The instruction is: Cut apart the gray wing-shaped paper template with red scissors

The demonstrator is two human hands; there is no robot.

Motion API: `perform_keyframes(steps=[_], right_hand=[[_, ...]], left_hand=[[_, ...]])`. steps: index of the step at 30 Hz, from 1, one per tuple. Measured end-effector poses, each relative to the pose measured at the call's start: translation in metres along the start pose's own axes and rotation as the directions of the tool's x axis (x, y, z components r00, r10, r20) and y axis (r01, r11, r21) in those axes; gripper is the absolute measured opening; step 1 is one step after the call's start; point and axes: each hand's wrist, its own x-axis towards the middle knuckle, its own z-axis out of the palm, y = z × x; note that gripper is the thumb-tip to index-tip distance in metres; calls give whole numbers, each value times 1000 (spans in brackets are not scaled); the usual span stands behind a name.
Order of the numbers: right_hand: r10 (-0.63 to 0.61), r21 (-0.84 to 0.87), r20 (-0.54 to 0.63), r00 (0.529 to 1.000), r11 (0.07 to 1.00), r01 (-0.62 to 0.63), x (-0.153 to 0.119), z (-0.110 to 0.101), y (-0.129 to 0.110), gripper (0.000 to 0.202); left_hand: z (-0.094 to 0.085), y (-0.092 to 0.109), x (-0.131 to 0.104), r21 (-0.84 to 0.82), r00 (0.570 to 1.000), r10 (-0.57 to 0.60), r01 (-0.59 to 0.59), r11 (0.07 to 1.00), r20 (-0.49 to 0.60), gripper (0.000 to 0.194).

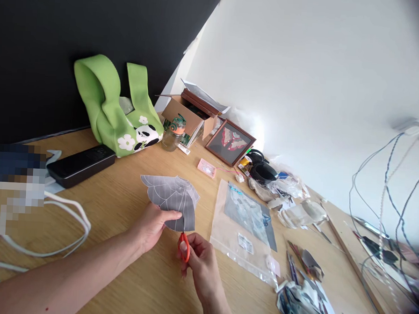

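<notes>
Two hands (155, 227), one paper (170, 199). From the paper: one pair of scissors (187, 249) at five o'clock, one bag (105, 95) at eleven, one bottle (171, 140) and one box (188, 114) at twelve, one frame (218, 153) at two.

No words, brands or numbers can be read. The white label (245, 243) on the clear plastic bag (222, 235) seems to bear fine print, too small to make out; left of that bag, the black case (80, 165) shows faint, illegible marks.
</notes>
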Motion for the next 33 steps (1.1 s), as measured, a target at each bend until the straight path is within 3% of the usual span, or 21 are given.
perform_keyframes(steps=[7, 33], right_hand=[[0, 5, 8, 1000, 1000, 0, 0, -1, 3, 48], [-24, -18, -1, 1000, 1000, 24, -1, 1, 2, 49]], left_hand=[[1, -2, -1, 30, 1000, 17, -16, 999, -12, 25], [1, -5, 1, 63, 996, 84, -83, 995, -2, 33]])
